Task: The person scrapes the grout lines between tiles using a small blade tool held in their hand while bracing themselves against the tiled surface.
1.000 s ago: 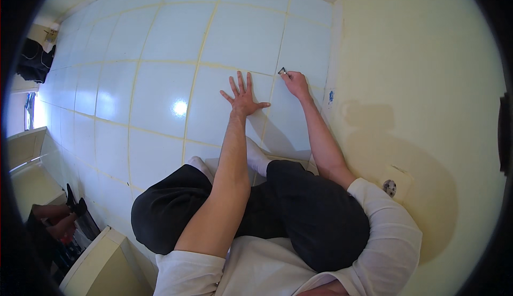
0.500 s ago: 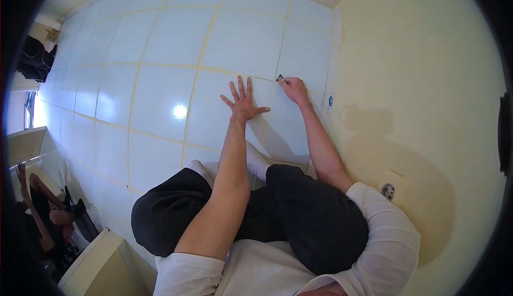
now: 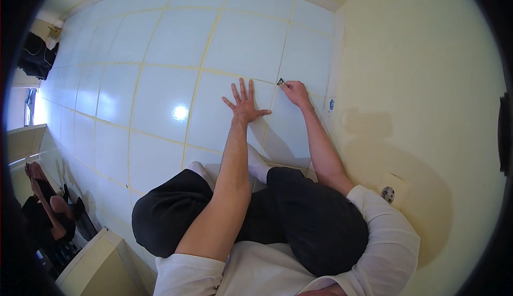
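Observation:
My left hand (image 3: 245, 107) lies flat on a glossy pale-blue floor tile (image 3: 219, 115), its fingers spread wide and nothing under or in them that I can see. To its right, my right hand (image 3: 295, 92) is closed in a pinch on a small tool with a dark triangular head (image 3: 280, 82). The tool's head is at the dark, narrow joint line (image 3: 281, 63) between two tiles, close to where joints cross. My fingers hide its handle, and whether the tip presses into the joint is too small to tell.
A cream wall (image 3: 422, 77) rises close on my right, with a round socket-like fitting (image 3: 388, 194) low on it. My folded legs (image 3: 315, 221) fill the near floor. Another person (image 3: 51, 205) sits at the far left beside a cream box-like edge (image 3: 99, 264). Dark cloth (image 3: 37, 56) hangs beyond.
My right hand and the tool have shifted very slightly toward me along the joint. My left hand stays in place on the tile. The person at the left has changed arm and leg position.

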Action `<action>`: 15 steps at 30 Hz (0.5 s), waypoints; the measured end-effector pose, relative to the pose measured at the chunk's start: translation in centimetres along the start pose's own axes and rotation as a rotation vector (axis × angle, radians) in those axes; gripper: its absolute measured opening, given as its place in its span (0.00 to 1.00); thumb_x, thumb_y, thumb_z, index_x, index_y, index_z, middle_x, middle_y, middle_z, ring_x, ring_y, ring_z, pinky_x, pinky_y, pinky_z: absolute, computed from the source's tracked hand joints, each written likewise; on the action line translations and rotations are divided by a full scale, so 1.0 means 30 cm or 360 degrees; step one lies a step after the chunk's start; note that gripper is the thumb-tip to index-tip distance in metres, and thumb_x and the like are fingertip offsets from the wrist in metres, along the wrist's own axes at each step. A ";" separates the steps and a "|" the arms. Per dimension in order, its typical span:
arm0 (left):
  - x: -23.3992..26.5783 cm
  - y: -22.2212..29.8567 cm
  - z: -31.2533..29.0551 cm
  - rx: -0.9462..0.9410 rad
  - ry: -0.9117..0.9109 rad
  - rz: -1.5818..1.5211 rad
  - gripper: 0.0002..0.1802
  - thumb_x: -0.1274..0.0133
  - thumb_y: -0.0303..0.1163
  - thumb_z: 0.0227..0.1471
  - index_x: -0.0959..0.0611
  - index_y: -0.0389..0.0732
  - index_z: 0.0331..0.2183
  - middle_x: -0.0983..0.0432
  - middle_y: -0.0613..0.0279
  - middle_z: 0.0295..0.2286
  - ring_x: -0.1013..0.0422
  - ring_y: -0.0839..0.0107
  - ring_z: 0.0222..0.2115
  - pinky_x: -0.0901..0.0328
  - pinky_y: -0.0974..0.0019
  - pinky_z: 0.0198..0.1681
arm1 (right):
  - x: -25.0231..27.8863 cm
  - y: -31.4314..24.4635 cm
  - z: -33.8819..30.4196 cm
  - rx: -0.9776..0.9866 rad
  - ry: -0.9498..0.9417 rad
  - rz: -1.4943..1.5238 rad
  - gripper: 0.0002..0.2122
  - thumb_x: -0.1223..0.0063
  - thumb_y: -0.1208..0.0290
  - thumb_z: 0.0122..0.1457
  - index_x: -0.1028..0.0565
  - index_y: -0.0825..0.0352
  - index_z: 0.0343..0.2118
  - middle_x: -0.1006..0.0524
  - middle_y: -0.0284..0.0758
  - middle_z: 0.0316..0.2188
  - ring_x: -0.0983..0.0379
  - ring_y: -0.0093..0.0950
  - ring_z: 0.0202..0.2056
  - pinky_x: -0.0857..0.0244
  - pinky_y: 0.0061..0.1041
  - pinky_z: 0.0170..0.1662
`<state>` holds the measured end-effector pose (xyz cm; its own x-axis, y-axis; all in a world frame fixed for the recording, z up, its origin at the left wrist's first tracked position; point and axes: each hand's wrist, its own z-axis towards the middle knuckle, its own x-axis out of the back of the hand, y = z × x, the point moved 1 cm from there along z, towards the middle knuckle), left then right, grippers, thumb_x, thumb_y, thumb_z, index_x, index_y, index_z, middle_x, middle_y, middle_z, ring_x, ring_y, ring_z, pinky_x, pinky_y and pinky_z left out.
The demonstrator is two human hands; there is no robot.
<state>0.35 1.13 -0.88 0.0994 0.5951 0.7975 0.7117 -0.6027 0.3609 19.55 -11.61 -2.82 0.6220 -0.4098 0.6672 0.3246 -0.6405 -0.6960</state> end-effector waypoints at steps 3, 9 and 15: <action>-0.001 0.024 0.004 -0.0015 0.0019 0.0001 0.84 0.37 0.78 0.26 0.68 0.53 0.70 0.84 0.51 0.69 0.89 0.42 0.68 0.83 0.15 0.57 | 0.027 0.035 0.022 -0.0118 -0.0001 0.0099 0.18 0.43 0.52 0.57 0.19 0.66 0.31 0.21 0.43 0.22 0.25 0.40 0.25 0.34 0.38 0.31; 0.009 0.038 -0.001 -0.0015 0.0002 -0.0005 0.84 0.36 0.77 0.27 0.67 0.53 0.70 0.83 0.51 0.70 0.88 0.42 0.68 0.83 0.15 0.57 | 0.029 0.036 0.016 -0.0148 -0.0015 0.0065 0.18 0.42 0.52 0.57 0.19 0.65 0.31 0.20 0.44 0.24 0.22 0.43 0.28 0.31 0.39 0.34; 0.007 0.032 -0.002 -0.0021 0.0008 -0.0039 0.84 0.35 0.77 0.26 0.67 0.54 0.70 0.83 0.52 0.70 0.88 0.41 0.68 0.83 0.15 0.57 | 0.036 0.009 0.004 -0.0091 -0.0033 -0.0088 0.17 0.43 0.52 0.57 0.19 0.64 0.30 0.20 0.44 0.24 0.22 0.43 0.29 0.31 0.40 0.33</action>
<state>1.02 0.63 -0.34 0.0785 0.6074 0.7905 0.7049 -0.5946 0.3868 20.39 -12.13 -2.33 0.6190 -0.3596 0.6982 0.3180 -0.6981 -0.6415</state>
